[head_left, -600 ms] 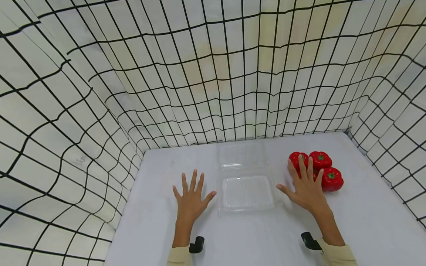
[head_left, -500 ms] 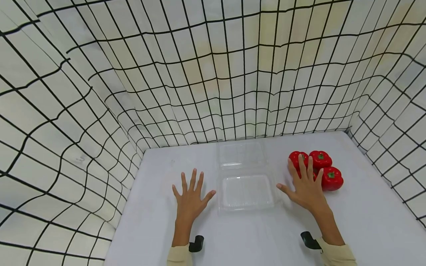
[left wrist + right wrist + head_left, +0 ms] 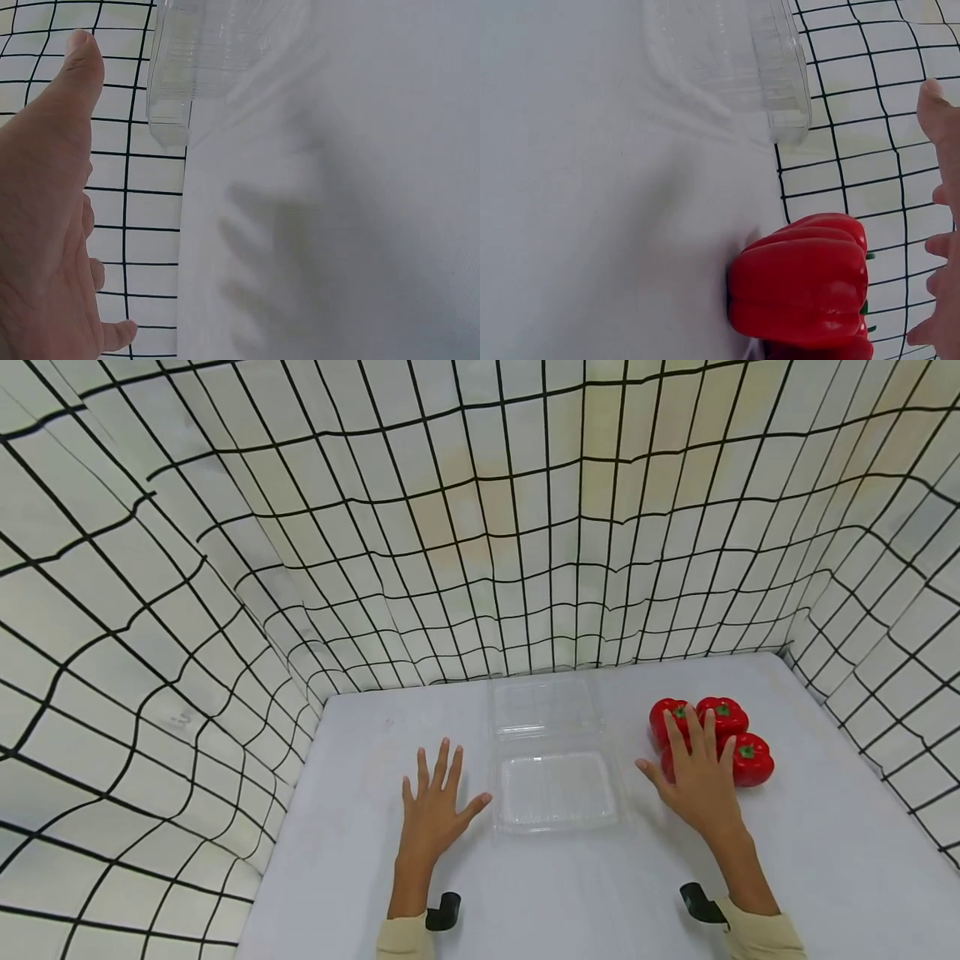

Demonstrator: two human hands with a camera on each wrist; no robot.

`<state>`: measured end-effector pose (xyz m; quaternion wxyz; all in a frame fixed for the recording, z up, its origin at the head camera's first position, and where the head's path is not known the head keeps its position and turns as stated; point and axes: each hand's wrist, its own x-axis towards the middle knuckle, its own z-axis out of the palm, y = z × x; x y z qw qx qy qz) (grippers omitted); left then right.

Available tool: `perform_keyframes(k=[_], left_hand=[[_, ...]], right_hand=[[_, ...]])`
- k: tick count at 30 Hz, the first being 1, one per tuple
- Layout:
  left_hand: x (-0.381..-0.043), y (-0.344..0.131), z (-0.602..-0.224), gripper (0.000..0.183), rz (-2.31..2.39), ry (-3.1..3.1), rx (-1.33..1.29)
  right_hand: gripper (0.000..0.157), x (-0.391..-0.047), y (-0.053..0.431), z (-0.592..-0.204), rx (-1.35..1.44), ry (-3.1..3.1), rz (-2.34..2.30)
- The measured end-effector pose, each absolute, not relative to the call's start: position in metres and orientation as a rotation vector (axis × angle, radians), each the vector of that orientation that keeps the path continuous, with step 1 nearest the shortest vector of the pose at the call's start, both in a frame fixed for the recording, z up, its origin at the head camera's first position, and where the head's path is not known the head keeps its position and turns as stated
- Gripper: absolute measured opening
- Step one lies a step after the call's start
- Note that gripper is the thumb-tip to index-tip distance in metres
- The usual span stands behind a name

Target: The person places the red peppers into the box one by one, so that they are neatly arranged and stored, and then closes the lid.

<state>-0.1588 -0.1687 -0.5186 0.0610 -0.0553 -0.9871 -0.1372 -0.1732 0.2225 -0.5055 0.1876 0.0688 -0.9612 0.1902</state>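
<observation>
Fingers spread, my left hand hovers above the white table, left of an opened clear plastic clamshell box. Its shadow falls on the tabletop in the left wrist view. My right hand is also spread, palm down, over a cluster of red bell peppers. In the head view its fingers overlap the nearer peppers and partly hide them. The right wrist view shows it raised above a glossy red pepper, with a gap between. Neither hand holds anything.
The clamshell's lid lies folded back toward the far edge of the white table. A black grid net over white cloth walls the back and both sides. Black wrist mounts show at both sleeves.
My right hand has shifted slightly right, covering more of the peppers. The left hand has moved a little right, its fingers slightly closer together. The peppers and box stay put.
</observation>
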Motion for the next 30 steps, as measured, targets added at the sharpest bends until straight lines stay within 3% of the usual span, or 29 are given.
perform_keyframes(k=[15, 22, 30], left_hand=[[-0.144, -0.15, -0.538, 0.098, -1.125, -2.947, -0.334], [-0.136, -0.136, -0.546, 0.097, -1.24, -2.873, -0.381], [-0.134, -0.125, -0.557, 0.101, -1.247, -2.84, -0.286]], right_hand=[[0.062, -0.163, 0.258, -0.505, -0.413, -2.329, 0.868], [0.071, -0.16, 0.275, -0.511, -0.71, -2.43, 1.076], [0.078, -0.162, 0.282, -0.526, -0.737, -2.421, 1.238]])
